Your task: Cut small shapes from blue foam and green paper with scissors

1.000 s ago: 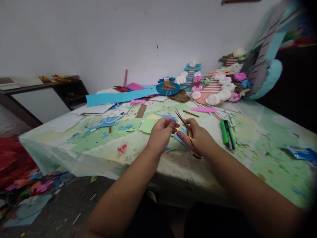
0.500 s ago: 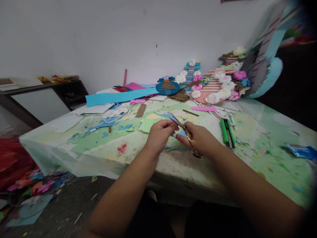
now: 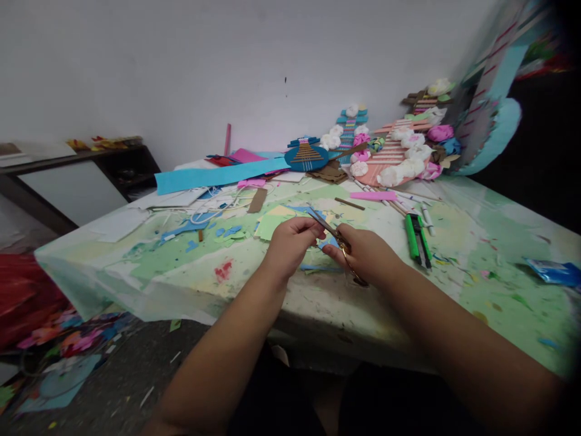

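Note:
My right hand point(image 3: 365, 253) is closed round the handles of a pair of gold-handled scissors point(image 3: 333, 235), whose blades point up and left toward my left hand. My left hand point(image 3: 290, 245) is pinched shut on a small blue piece point(image 3: 318, 215) that is mostly hidden by the fingers, right at the scissor blades. Both hands hover just above the paint-stained table point(image 3: 190, 266) near its front edge. Beneath them lie blue scraps point(image 3: 318, 267) and a light green paper sheet point(image 3: 269, 226).
A green utility knife point(image 3: 417, 238) and pens lie right of my hands. A long blue foam strip point(image 3: 218, 176), pink sheets and flower-decorated craft pieces point(image 3: 399, 157) crowd the back by the wall. A blue packet point(image 3: 551, 271) sits far right. Scraps litter the floor left.
The scissor blades have swung from pointing upward to pointing left onto the piece in my left hand. Both hands have drawn closer together.

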`<action>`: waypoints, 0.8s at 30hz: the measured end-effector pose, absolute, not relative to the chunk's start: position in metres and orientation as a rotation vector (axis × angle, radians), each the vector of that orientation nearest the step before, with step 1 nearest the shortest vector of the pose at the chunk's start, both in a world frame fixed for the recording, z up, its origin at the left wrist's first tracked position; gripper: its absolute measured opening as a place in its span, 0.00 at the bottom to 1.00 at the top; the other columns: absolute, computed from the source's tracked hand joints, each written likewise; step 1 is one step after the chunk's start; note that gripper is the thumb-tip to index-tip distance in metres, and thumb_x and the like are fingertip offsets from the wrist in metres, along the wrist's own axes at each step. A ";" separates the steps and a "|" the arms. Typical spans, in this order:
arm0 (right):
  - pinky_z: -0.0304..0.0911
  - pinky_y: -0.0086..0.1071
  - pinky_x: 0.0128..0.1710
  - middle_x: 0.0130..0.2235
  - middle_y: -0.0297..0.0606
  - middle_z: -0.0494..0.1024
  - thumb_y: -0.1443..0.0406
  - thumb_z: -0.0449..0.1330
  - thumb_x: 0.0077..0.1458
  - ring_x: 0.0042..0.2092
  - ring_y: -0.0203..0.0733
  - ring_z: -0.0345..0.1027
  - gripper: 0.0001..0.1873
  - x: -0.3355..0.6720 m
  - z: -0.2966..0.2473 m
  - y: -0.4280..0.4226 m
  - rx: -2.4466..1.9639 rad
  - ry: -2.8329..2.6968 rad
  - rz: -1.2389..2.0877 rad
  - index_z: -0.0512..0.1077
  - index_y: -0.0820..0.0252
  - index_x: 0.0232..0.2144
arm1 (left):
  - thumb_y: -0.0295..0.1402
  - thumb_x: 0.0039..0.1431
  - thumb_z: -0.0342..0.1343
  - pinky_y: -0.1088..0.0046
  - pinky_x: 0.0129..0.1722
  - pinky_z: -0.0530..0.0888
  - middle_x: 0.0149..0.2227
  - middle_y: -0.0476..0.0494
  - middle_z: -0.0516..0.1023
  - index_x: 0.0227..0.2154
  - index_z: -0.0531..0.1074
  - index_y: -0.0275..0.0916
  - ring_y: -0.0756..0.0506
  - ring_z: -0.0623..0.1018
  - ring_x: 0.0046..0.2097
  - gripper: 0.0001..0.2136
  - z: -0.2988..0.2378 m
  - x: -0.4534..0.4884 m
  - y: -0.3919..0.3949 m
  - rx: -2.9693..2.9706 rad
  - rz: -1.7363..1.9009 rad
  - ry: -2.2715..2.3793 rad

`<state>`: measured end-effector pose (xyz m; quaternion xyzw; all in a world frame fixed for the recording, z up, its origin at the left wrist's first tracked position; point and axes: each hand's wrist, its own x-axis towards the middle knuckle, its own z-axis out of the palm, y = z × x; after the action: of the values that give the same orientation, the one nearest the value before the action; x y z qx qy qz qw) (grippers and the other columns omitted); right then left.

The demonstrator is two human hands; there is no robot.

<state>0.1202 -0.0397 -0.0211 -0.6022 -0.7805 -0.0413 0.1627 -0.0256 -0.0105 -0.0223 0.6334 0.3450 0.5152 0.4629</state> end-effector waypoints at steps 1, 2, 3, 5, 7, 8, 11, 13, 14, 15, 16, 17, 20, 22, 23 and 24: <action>0.41 0.27 0.20 0.22 0.36 0.68 0.48 0.44 0.48 0.24 0.38 0.60 0.21 0.121 -0.021 -0.040 -1.747 -2.224 -0.169 0.61 0.59 0.30 | 0.32 0.44 0.53 0.78 0.25 0.63 0.20 0.50 0.70 0.20 0.70 0.35 0.54 0.66 0.23 0.05 -0.022 -0.026 -0.010 1.564 1.264 0.851; 0.40 0.27 0.20 0.22 0.36 0.68 0.48 0.44 0.48 0.24 0.39 0.60 0.21 0.121 -0.021 -0.040 -1.775 -2.220 -0.224 0.61 0.59 0.30 | 0.32 0.44 0.53 0.78 0.24 0.63 0.20 0.50 0.70 0.20 0.70 0.35 0.54 0.66 0.23 0.06 -0.022 -0.027 -0.010 1.572 1.258 0.856; 0.39 0.27 0.20 0.21 0.36 0.68 0.47 0.44 0.47 0.24 0.39 0.60 0.22 0.122 -0.021 -0.040 -1.799 -2.218 -0.278 0.62 0.59 0.29 | 0.32 0.43 0.53 0.78 0.25 0.63 0.20 0.50 0.70 0.21 0.70 0.35 0.54 0.66 0.23 0.06 -0.022 -0.027 -0.009 1.581 1.251 0.864; 0.37 0.27 0.20 0.21 0.36 0.68 0.46 0.43 0.47 0.23 0.39 0.60 0.23 0.123 -0.020 -0.039 -1.825 -2.223 -0.356 0.62 0.58 0.29 | 0.32 0.43 0.54 0.78 0.25 0.63 0.20 0.50 0.70 0.21 0.70 0.35 0.54 0.66 0.23 0.05 -0.022 -0.028 -0.008 1.598 1.229 0.890; 0.37 0.27 0.19 0.21 0.36 0.68 0.46 0.42 0.47 0.23 0.39 0.60 0.24 0.125 -0.019 -0.039 -1.832 -2.231 -0.385 0.63 0.58 0.28 | 0.32 0.42 0.54 0.77 0.25 0.63 0.20 0.50 0.70 0.20 0.70 0.35 0.54 0.66 0.24 0.05 -0.022 -0.028 -0.007 1.615 1.201 0.907; 0.37 0.27 0.19 0.21 0.36 0.68 0.46 0.42 0.47 0.23 0.39 0.60 0.24 0.126 -0.019 -0.038 -1.832 -2.234 -0.381 0.63 0.58 0.27 | 0.32 0.43 0.54 0.77 0.26 0.63 0.20 0.50 0.70 0.19 0.70 0.35 0.54 0.66 0.24 0.06 -0.022 -0.028 -0.006 1.615 1.191 0.908; 0.38 0.26 0.19 0.21 0.36 0.68 0.46 0.41 0.47 0.23 0.38 0.59 0.24 0.127 -0.018 -0.037 -1.823 -2.253 -0.329 0.62 0.58 0.26 | 0.34 0.43 0.53 0.77 0.26 0.63 0.20 0.50 0.70 0.20 0.70 0.35 0.54 0.66 0.24 0.07 -0.021 -0.028 -0.006 1.585 1.189 0.893; 0.38 0.26 0.19 0.22 0.36 0.68 0.45 0.41 0.47 0.24 0.38 0.60 0.24 0.127 -0.019 -0.037 -1.816 -2.275 -0.302 0.62 0.58 0.27 | 0.34 0.43 0.53 0.77 0.26 0.63 0.20 0.50 0.70 0.20 0.70 0.35 0.54 0.66 0.24 0.07 -0.022 -0.029 -0.006 1.580 1.196 0.890; 0.38 0.26 0.20 0.23 0.36 0.68 0.45 0.41 0.47 0.24 0.38 0.60 0.25 0.126 -0.019 -0.037 -1.819 -2.282 -0.295 0.62 0.58 0.28 | 0.34 0.43 0.53 0.77 0.26 0.63 0.20 0.50 0.70 0.20 0.69 0.35 0.54 0.66 0.24 0.07 -0.022 -0.029 -0.006 1.585 1.198 0.893; 0.39 0.27 0.20 0.23 0.36 0.69 0.44 0.41 0.46 0.24 0.38 0.60 0.26 0.126 -0.019 -0.038 -1.825 -2.290 -0.288 0.61 0.58 0.29 | 0.34 0.43 0.53 0.77 0.26 0.62 0.20 0.50 0.70 0.19 0.69 0.35 0.54 0.66 0.24 0.07 -0.022 -0.029 -0.006 1.593 1.197 0.896; 0.39 0.27 0.20 0.23 0.37 0.69 0.43 0.41 0.45 0.24 0.38 0.60 0.26 0.126 -0.019 -0.038 -1.834 -2.296 -0.280 0.61 0.58 0.30 | 0.34 0.43 0.53 0.77 0.26 0.62 0.20 0.51 0.69 0.19 0.69 0.35 0.54 0.65 0.24 0.07 -0.023 -0.030 -0.006 1.601 1.196 0.898; 0.39 0.27 0.20 0.23 0.37 0.69 0.43 0.40 0.45 0.24 0.39 0.60 0.27 0.125 -0.019 -0.038 -1.844 -2.301 -0.270 0.61 0.58 0.31 | 0.33 0.43 0.53 0.77 0.26 0.62 0.20 0.51 0.69 0.19 0.69 0.35 0.54 0.65 0.24 0.07 -0.023 -0.030 -0.006 1.609 1.194 0.901; 0.39 0.27 0.19 0.23 0.37 0.69 0.43 0.40 0.45 0.24 0.39 0.60 0.28 0.124 -0.018 -0.039 -1.860 -2.324 -0.229 0.60 0.58 0.32 | 0.33 0.43 0.53 0.77 0.26 0.62 0.20 0.51 0.69 0.18 0.69 0.36 0.54 0.65 0.24 0.06 -0.024 -0.031 -0.006 1.634 1.170 0.915; 0.39 0.27 0.19 0.23 0.37 0.69 0.43 0.40 0.46 0.24 0.39 0.60 0.27 0.123 -0.017 -0.039 -1.858 -2.334 -0.209 0.60 0.58 0.32 | 0.32 0.42 0.53 0.76 0.27 0.62 0.20 0.51 0.69 0.18 0.68 0.36 0.53 0.66 0.24 0.05 -0.024 -0.031 -0.006 1.635 1.141 0.920; 0.39 0.27 0.19 0.23 0.37 0.69 0.44 0.40 0.46 0.24 0.39 0.60 0.27 0.123 -0.017 -0.039 -1.858 -2.338 -0.201 0.60 0.58 0.31 | 0.32 0.42 0.53 0.76 0.27 0.62 0.20 0.51 0.69 0.19 0.68 0.36 0.53 0.66 0.24 0.05 -0.024 -0.031 -0.006 1.632 1.129 0.917; 0.40 0.27 0.19 0.23 0.37 0.69 0.44 0.40 0.46 0.24 0.39 0.60 0.26 0.123 -0.017 -0.039 -1.858 -2.340 -0.195 0.61 0.58 0.31 | 0.32 0.42 0.53 0.76 0.28 0.62 0.20 0.51 0.69 0.19 0.68 0.36 0.53 0.66 0.25 0.05 -0.024 -0.031 -0.007 1.628 1.121 0.913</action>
<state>0.1228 -0.0393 -0.0169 -0.6189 -0.7793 -0.0651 0.0737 -0.0305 -0.0068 -0.0238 0.6623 0.3716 0.4561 0.4639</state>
